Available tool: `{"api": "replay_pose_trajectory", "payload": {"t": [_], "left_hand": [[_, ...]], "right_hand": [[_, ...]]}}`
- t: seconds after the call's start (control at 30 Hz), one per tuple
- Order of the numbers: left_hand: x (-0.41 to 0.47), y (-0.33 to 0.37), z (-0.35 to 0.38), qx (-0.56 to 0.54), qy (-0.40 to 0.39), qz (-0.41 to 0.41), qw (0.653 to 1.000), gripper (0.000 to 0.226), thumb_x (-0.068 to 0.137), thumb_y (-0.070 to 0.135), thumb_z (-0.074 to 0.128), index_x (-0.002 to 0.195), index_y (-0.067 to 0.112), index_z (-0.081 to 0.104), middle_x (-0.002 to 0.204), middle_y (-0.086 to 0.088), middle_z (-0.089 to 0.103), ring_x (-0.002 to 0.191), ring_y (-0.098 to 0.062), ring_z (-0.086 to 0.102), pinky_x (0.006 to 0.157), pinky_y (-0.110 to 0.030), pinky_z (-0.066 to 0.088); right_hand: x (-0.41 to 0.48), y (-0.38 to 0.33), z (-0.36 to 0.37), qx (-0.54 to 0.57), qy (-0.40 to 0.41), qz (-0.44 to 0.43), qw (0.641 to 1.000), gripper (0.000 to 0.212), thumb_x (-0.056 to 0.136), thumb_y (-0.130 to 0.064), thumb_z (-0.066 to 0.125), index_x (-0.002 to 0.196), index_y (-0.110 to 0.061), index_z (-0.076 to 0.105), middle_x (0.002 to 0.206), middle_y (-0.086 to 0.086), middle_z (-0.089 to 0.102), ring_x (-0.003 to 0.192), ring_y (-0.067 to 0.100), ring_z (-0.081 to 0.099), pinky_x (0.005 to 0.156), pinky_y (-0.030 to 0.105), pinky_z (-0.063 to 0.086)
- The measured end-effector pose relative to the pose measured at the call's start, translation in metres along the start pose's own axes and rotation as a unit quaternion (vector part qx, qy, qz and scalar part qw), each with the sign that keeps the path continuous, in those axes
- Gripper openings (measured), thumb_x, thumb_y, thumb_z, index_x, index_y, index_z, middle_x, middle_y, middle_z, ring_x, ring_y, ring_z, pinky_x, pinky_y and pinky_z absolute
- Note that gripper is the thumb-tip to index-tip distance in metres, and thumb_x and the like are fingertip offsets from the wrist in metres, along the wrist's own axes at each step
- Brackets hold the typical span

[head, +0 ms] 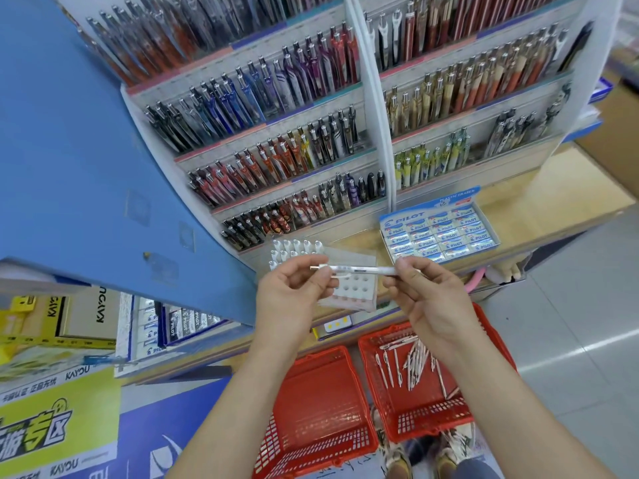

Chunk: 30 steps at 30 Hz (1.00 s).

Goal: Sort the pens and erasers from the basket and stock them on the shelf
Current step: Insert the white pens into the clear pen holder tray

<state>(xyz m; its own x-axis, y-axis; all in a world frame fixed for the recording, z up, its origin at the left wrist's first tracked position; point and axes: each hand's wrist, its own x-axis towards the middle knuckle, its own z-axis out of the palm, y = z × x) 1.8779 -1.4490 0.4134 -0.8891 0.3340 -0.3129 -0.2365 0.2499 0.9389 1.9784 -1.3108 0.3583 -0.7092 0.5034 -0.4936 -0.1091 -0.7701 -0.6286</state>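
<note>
The left hand point(290, 299) and right hand point(428, 299) hold 1 white pen point(359, 270) level above the counter's front edge, fingers pinching each end. Below it sits a holed pen holder point(358, 288), with the eraser box point(439, 233) to its right. More pens point(415, 361) lie in the right red basket point(425, 425) on the floor.

On my feed, the wooden shelf point(539, 188) carries a left pen rack point(276, 160) and a right pen rack point(466, 108), tiered and side by side along its back edge. An open box of Pilot erasers point(439, 233) lies before the right pen rack, near the shelf's front edge. Just left of it stands a clear pen holder point(356, 288) with rows of round holes, white-capped pens point(294, 250) filling its back rows. Below, on the grey floor point(570, 288), I see a left red basket point(311, 444) just beside a right red basket point(425, 420), which holds loose white pens point(411, 361).
</note>
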Motion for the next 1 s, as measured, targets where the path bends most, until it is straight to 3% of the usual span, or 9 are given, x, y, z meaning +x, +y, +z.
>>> {"api": "replay_pose_trajectory", "payload": {"t": [0.13,0.23,0.33,0.5,0.67,1.0], "left_hand": [[0.018,0.017,-0.010,0.037,0.044,0.061,0.996,0.013,0.080,0.001,0.070,0.088,0.010,0.071,0.073,-0.009,0.071,0.065,-0.017,0.068,0.064,-0.025,0.057],[0.036,0.028,-0.017,0.177,0.079,0.130,0.972,0.013,0.077,0.010,0.075,0.082,0.022,0.073,0.069,0.004,0.071,0.065,-0.011,0.066,0.067,-0.024,0.055],[0.046,0.029,-0.013,0.281,0.057,0.175,0.942,0.009,0.078,0.016,0.074,0.084,0.023,0.075,0.067,0.020,0.066,0.061,0.004,0.061,0.067,-0.016,0.051],[0.058,0.012,-0.006,0.404,0.006,0.233,0.885,0.010,0.081,0.018,0.071,0.089,0.013,0.075,0.079,-0.001,0.071,0.074,-0.020,0.063,0.074,-0.036,0.053],[0.064,0.015,-0.001,0.454,-0.006,0.252,0.855,0.015,0.084,0.022,0.068,0.095,0.015,0.074,0.089,-0.002,0.072,0.083,-0.020,0.064,0.082,-0.032,0.050],[0.070,0.020,-0.006,0.537,-0.021,0.250,0.806,0.019,0.089,0.026,0.061,0.100,0.014,0.071,0.091,-0.005,0.071,0.087,-0.023,0.063,0.079,-0.033,0.049]], "right_hand": [[0.006,0.008,-0.002,-0.077,0.032,-0.013,0.996,0.008,0.088,-0.009,0.063,0.092,-0.003,0.064,0.073,0.012,0.069,0.063,0.020,0.065,0.058,0.023,0.055],[0.013,0.016,-0.005,-0.160,0.064,-0.022,0.985,0.006,0.090,-0.012,0.063,0.085,-0.008,0.065,0.070,0.010,0.065,0.058,0.018,0.059,0.052,0.022,0.050],[0.020,0.025,-0.005,-0.228,0.073,-0.025,0.970,0.009,0.090,-0.012,0.063,0.081,-0.012,0.063,0.068,0.009,0.061,0.058,0.018,0.055,0.048,0.018,0.046],[0.032,0.038,-0.008,-0.375,0.061,-0.052,0.923,0.008,0.084,-0.020,0.070,0.089,-0.015,0.066,0.071,0.002,0.060,0.066,0.015,0.055,0.068,0.036,0.049],[0.035,0.045,-0.010,-0.427,0.062,-0.069,0.900,0.013,0.084,-0.018,0.070,0.094,-0.011,0.066,0.067,-0.001,0.058,0.061,0.012,0.053,0.065,0.029,0.043],[0.038,0.046,-0.014,-0.437,0.059,-0.071,0.895,0.013,0.082,-0.020,0.072,0.092,-0.013,0.067,0.068,-0.003,0.060,0.060,0.014,0.054,0.069,0.038,0.050]]}}
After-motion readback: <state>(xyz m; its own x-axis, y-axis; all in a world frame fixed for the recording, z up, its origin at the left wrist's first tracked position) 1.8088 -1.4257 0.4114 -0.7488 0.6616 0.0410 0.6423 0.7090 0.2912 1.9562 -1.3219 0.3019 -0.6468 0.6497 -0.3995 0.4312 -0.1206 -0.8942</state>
